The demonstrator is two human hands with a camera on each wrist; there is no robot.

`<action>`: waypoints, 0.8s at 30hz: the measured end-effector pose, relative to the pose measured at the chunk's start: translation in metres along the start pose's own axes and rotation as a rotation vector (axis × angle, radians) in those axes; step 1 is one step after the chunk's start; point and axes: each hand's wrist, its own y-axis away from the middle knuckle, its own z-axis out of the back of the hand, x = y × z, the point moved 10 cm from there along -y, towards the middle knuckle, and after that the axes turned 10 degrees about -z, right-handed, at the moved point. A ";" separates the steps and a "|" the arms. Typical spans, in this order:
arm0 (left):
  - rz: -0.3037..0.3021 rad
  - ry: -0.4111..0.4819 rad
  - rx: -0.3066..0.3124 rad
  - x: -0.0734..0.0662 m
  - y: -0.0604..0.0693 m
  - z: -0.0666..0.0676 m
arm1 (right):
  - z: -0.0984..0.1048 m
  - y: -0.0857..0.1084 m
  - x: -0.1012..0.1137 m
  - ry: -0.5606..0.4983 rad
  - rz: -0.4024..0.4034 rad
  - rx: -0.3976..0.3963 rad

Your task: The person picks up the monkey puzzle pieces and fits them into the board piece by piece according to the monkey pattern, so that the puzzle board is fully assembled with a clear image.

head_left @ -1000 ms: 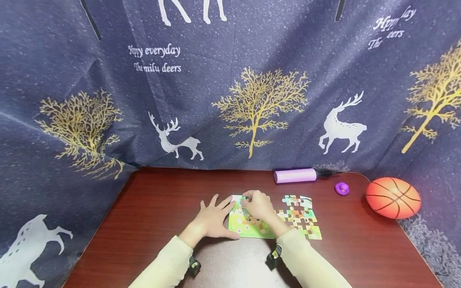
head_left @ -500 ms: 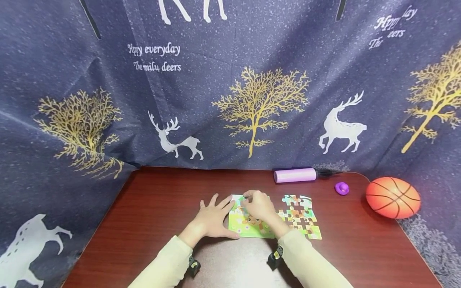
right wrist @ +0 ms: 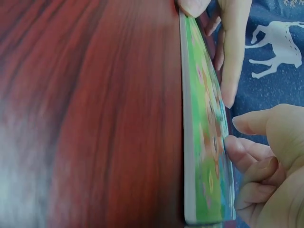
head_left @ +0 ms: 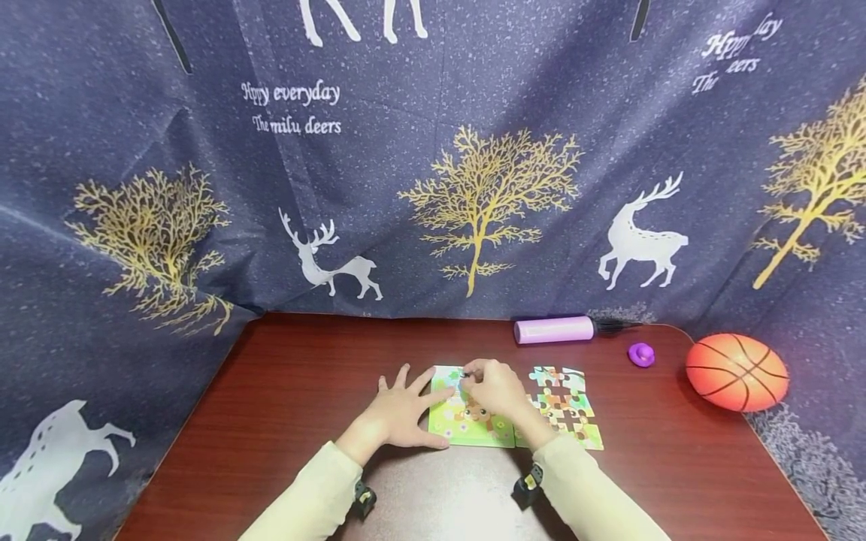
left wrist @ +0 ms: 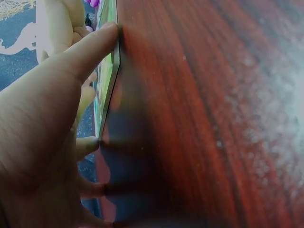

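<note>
A flat jigsaw puzzle board [head_left: 467,434], printed with a brown animal on green, lies on the table. My left hand [head_left: 399,415] is spread along its left side. The left thumb [left wrist: 92,47] rests at the near edge and the index finger reaches over the picture. Over the board's upper part is my right hand [head_left: 497,387]. In the right wrist view, its index fingertip [right wrist: 232,145] touches the picture, the thumb stands apart, and the other fingers are bent. No piece shows between them. The right hand hides part of the board. Partly joined jigsaw pieces [head_left: 591,436] lie to the right.
A purple hand pump [head_left: 555,330] lies by the table's back edge. A small purple hat-shaped item [head_left: 641,355] and an orange basketball-patterned ball [head_left: 737,372] are at the right. A dark blue cloth printed with deer [head_left: 649,244] hangs behind the reddish-brown table [head_left: 304,376].
My right hand has shifted slightly to the right, uncovering more of the board's upper left. The left index finger has moved onto the picture; the left palm has stayed in place.
</note>
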 end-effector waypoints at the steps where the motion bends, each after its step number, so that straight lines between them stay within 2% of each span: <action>1: -0.006 -0.001 0.003 -0.001 0.000 0.000 | 0.002 0.000 -0.001 0.000 -0.001 -0.003; 9: -0.011 0.010 0.013 -0.002 -0.002 0.000 | 0.018 -0.001 -0.020 -0.036 -0.001 -0.009; 16: -0.012 0.036 -0.013 -0.004 -0.006 0.000 | 0.034 -0.002 -0.042 -0.039 -0.027 -0.027; 24: -0.112 0.018 -0.068 -0.016 -0.009 0.000 | 0.053 -0.002 -0.064 0.001 -0.062 -0.066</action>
